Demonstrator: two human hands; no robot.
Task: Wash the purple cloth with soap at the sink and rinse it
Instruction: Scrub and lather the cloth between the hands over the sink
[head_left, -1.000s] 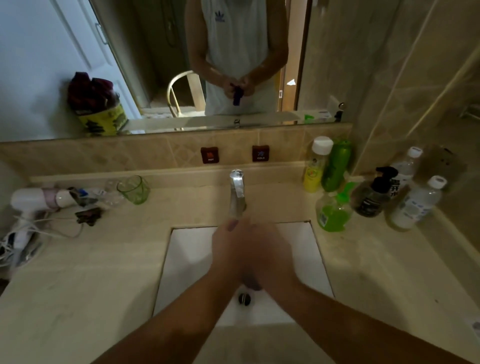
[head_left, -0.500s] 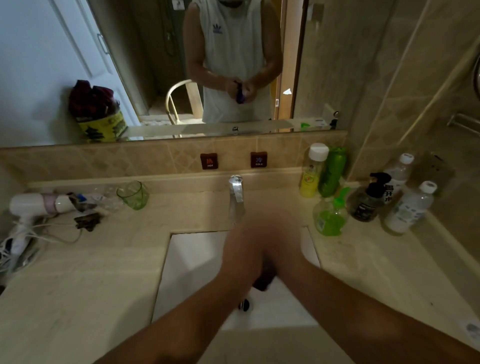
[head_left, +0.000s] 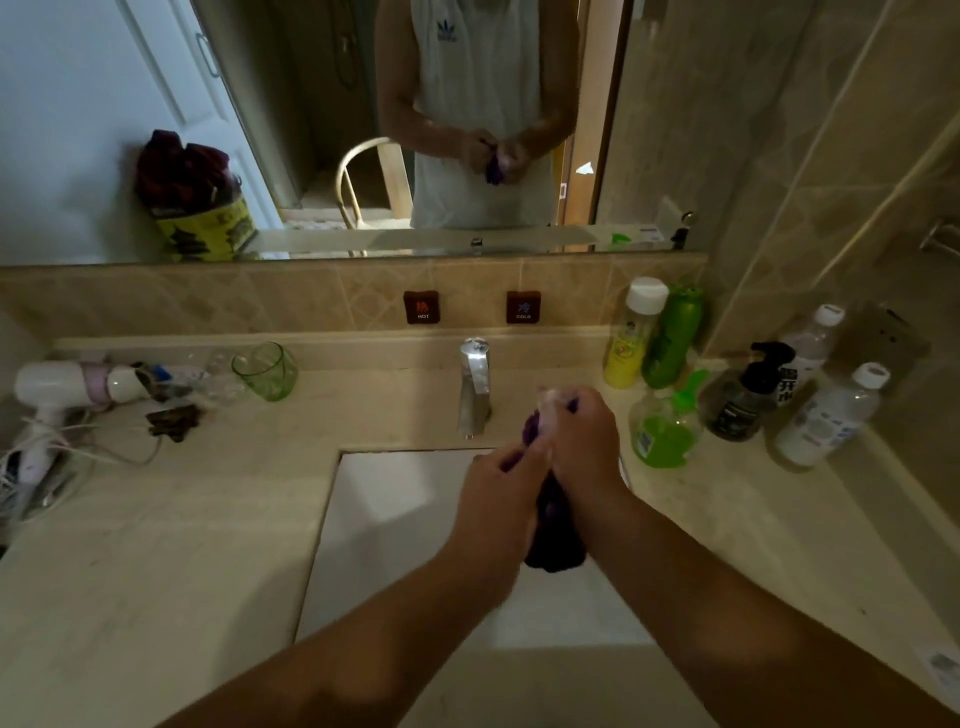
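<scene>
While we are gripping the purple cloth between both hands over the sink, left hand pinching its side and right hand curled round its sudsy top, we are risking drips. The cloth's upper end is sitting beyond the basin edge, so lather may be falling onto the worktop near the tap.
</scene>
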